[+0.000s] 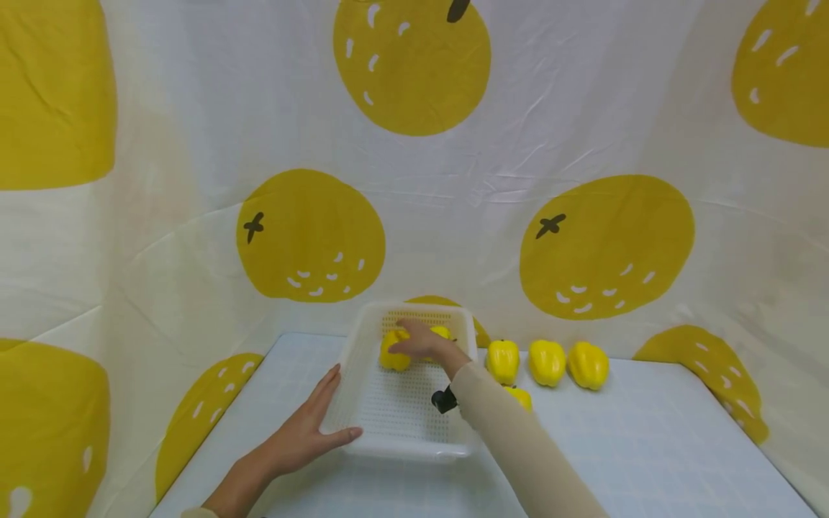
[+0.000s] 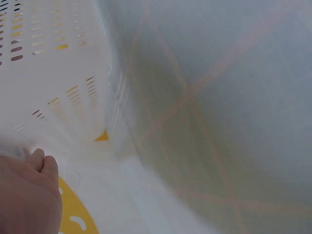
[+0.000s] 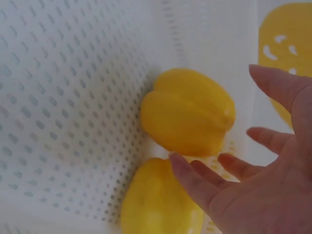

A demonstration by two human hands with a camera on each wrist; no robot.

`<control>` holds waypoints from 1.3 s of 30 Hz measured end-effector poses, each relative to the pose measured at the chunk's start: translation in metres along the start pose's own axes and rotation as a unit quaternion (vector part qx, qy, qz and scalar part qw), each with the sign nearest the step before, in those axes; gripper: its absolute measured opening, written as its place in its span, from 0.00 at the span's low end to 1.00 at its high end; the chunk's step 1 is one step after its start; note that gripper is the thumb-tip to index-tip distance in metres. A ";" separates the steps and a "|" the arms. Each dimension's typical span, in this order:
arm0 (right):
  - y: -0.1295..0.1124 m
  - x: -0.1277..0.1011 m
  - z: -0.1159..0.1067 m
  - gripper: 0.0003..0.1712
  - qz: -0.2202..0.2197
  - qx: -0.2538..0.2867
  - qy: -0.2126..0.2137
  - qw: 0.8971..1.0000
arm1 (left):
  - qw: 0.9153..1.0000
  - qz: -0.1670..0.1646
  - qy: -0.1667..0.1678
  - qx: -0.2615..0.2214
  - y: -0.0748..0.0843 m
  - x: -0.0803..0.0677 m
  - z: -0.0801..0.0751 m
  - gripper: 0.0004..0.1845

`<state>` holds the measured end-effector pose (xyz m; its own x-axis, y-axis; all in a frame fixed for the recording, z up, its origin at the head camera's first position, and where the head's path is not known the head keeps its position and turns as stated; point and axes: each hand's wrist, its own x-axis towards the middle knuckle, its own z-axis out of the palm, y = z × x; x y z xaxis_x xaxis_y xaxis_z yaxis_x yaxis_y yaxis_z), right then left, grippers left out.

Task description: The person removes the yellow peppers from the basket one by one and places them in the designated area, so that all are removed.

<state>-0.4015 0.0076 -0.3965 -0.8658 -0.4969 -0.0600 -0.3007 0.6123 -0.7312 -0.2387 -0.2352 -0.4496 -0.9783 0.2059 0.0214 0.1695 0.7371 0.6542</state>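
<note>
White perforated basket (image 1: 395,424) on counter (image 1: 648,460), near back cloth. Two yellow peppers (image 3: 187,112) inside basket at far end, side by side, touching. Right hand (image 1: 424,344) over those peppers, fingers spread and released, grasping nothing. Left hand (image 1: 311,424) flat against basket's left wall, fingers straight, thumb along near rim. Three further yellow peppers in row (image 1: 547,362) on counter right of basket; a fourth (image 1: 520,397) partly hidden behind right sleeve (image 1: 518,446).
</note>
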 end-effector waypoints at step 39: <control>-0.004 -0.004 0.028 0.25 0.091 0.069 0.078 0.990 | 1.000 0.009 0.002 -0.002 0.004 -0.002 -0.001 0.60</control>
<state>-0.3855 -0.0094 -0.4123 -0.9550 -0.2790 -0.1009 -0.0868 0.5881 -0.8041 -0.2366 -0.2335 -0.4463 -0.9756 0.2166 0.0357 0.1863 0.7308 0.6567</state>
